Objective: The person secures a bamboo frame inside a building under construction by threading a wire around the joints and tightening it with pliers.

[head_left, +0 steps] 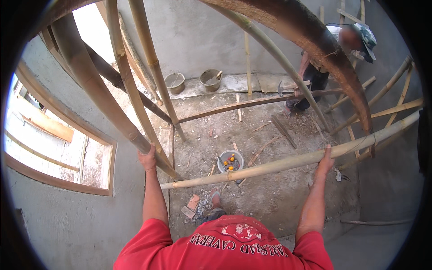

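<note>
My left hand (147,159) is closed round the lower part of a thick bamboo pole (118,119) that leans at the left. A lighter bamboo pole (252,171) runs crosswise in front of me, its left end beside the foot of the leaning one. Around this crosswise pole, toward its right part, my right hand (326,163) is closed, with the thumb showing above it. Some of the fingers of both hands are hidden behind the poles. Past the right hand, a curved brown timber (357,96) comes down across the crosswise pole.
A co-worker (310,72) bends at the far right, holding a hammer (288,87). A bucket (231,161) with orange items stands on the floor beyond the crosswise pole. Two more buckets, one grey (174,83), stand by the far wall. Bricks (192,202) lie near my foot.
</note>
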Action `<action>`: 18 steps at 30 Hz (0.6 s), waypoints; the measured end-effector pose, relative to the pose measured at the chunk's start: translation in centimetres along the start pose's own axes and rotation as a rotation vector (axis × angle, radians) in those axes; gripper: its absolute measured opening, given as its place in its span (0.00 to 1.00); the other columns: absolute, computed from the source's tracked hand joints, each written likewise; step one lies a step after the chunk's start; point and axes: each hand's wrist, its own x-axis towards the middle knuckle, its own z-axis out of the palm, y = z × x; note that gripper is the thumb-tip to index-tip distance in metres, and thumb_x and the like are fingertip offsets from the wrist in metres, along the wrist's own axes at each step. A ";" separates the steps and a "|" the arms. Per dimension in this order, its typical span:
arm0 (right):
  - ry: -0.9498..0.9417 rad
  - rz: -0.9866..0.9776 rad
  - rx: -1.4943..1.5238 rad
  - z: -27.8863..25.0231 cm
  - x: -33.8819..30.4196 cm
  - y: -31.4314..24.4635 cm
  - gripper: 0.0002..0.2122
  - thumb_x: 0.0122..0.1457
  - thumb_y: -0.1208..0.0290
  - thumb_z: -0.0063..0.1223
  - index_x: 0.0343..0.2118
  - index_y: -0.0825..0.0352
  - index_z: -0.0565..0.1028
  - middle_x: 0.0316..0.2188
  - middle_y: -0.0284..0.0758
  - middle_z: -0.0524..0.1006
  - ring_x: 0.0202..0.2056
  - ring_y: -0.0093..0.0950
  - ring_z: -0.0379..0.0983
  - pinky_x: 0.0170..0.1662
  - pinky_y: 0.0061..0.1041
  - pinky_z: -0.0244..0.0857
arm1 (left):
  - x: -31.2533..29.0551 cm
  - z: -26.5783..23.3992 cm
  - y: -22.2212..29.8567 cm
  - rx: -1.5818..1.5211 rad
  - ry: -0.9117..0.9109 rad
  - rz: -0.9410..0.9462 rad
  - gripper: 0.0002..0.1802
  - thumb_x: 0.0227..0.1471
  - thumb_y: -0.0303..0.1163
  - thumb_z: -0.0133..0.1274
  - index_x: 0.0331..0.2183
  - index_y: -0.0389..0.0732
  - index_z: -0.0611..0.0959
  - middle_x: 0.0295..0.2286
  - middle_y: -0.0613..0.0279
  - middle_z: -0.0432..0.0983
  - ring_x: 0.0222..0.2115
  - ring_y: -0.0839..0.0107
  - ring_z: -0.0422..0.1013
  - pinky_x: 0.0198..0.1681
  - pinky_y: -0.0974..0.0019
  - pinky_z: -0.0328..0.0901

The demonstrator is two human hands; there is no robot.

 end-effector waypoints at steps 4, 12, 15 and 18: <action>-0.002 0.040 -0.086 -1.8 1.8 1.0 0.24 0.61 0.57 0.62 0.47 0.76 0.72 0.34 0.38 0.77 0.32 0.31 0.76 0.36 0.31 0.71 | 0.7 0.2 -1.3 0.009 0.020 0.066 0.24 0.45 0.36 0.71 0.41 0.34 0.80 0.36 0.59 0.79 0.36 0.71 0.75 0.43 0.64 0.69; -0.035 -0.034 -0.006 0.5 -0.3 -0.8 0.20 0.62 0.64 0.61 0.45 0.77 0.70 0.34 0.38 0.76 0.30 0.30 0.77 0.34 0.31 0.74 | 1.8 -0.8 -4.8 -0.035 0.006 0.061 0.26 0.47 0.36 0.70 0.44 0.31 0.78 0.36 0.57 0.78 0.36 0.68 0.73 0.43 0.63 0.68; -0.031 0.013 -0.024 -0.1 -0.3 -1.1 0.19 0.62 0.65 0.62 0.46 0.76 0.70 0.35 0.38 0.76 0.31 0.29 0.77 0.34 0.31 0.74 | 1.6 -0.6 -4.1 -0.059 -0.059 0.016 0.25 0.47 0.36 0.70 0.42 0.32 0.78 0.37 0.57 0.78 0.36 0.67 0.73 0.43 0.62 0.68; -0.025 0.022 -0.027 -0.4 0.1 -0.9 0.19 0.61 0.66 0.62 0.46 0.75 0.70 0.35 0.38 0.76 0.30 0.29 0.77 0.33 0.31 0.73 | 1.9 -0.6 -4.1 -0.054 -0.088 -0.012 0.26 0.48 0.37 0.70 0.43 0.31 0.78 0.37 0.56 0.78 0.37 0.66 0.73 0.44 0.61 0.68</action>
